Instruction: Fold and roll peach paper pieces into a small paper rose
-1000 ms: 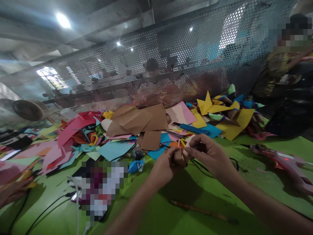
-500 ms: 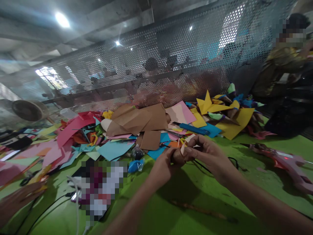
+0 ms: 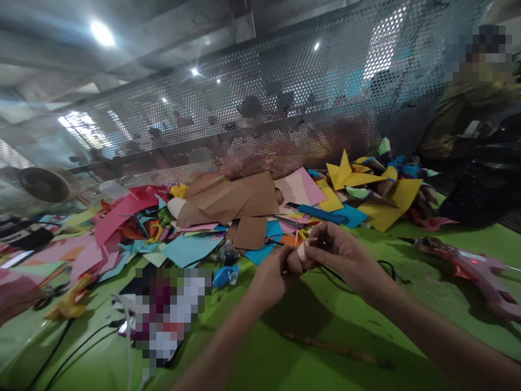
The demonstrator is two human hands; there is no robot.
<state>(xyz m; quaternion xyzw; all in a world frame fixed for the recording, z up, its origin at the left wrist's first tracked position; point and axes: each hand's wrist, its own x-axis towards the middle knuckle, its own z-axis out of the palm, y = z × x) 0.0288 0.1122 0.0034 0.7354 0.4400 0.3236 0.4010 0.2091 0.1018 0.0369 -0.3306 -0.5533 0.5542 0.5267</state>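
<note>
Near the middle of the green table [image 3: 244, 347], my left hand [image 3: 274, 271] has its fingers wrapped round a small brown paper piece [image 3: 294, 262]. A paler strip [image 3: 303, 252] curves around that piece, pinched between the thumb and fingertips of my right hand [image 3: 342, 255]. Both hands nearly touch. Behind them are a blue cutter [image 3: 319, 213], scissors [image 3: 290, 221] and sheets of blue and brown paper [image 3: 250, 232]. A thin brown stick [image 3: 334, 347] lies below my hands.
A pink glue gun [image 3: 476, 269] with a red light lies at right. Coloured paper [image 3: 191, 248] is heaped along the back. A blue wrapped item [image 3: 225, 276], cables and a yellow paper shape [image 3: 71, 301] are at left. Another person's hand [image 3: 18, 293] shows at the left edge.
The pale strip now lies closer around the brown piece. At left, the other person's hand has drawn back toward the edge, leaving the yellow paper shape on the table.
</note>
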